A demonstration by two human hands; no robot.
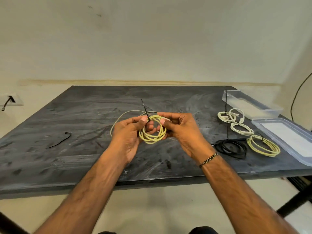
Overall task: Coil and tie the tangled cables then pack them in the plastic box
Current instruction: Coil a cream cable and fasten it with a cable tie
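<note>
Both hands hold a coiled yellow cable [152, 139] above the middle of the dark table [67, 157]. My left hand [128, 132] pinches the coil's left side, where a black zip tie [147, 114] sticks up. My right hand [179, 129] grips the right side. A loose grey cable [123, 115] lies on the table behind my hands. At the right lie tied coils: two white ones [227, 115] [241, 129], a black one [231, 147] and a yellow one [263, 146]. The clear plastic box [249, 105] stands open at the far right.
The box lid [287, 137] lies flat by the table's right edge, in front of the box. A spare black zip tie [59, 141] rests on the left of the table. A wall socket with a plug [10, 100] is at the far left.
</note>
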